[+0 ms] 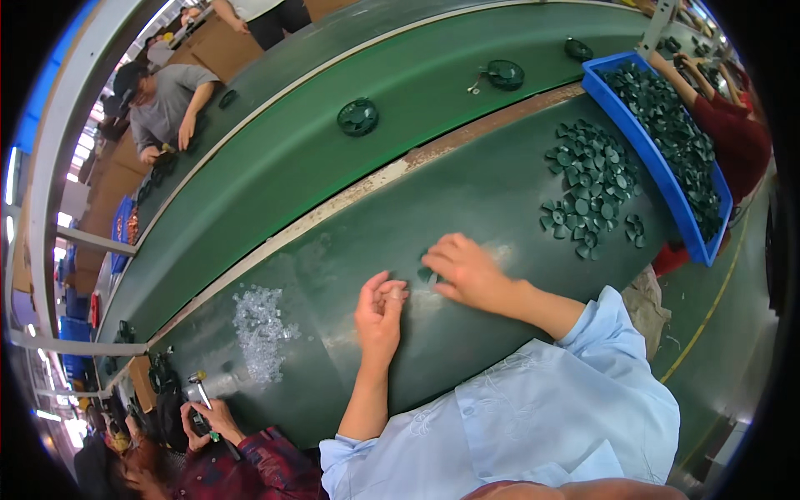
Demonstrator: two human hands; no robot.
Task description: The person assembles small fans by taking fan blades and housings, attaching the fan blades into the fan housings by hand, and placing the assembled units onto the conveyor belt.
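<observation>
Over the middle of the green tabletop, my right hand [471, 271] has its fingertips and thumb closed around a small dark green plastic part [427, 273], partly hidden by the fingers. Just left of it, my left hand [382, 315] is raised palm-side in with the fingers curled and the thumb bent against them; whatever may be between them is too small to make out. A loose pile of small clear plastic pieces [260, 325] lies to my left. On the right spreads a heap of dark green plastic parts [587, 179] like the one at my fingers.
A blue bin [708, 246] full of dark green parts stands at the right end. Beyond the worktable [333, 250] runs a green conveyor belt [275, 167] carrying round dark assemblies [357, 117]. A co-worker at lower left holds a tool [200, 385]; other people work across the belt and at right.
</observation>
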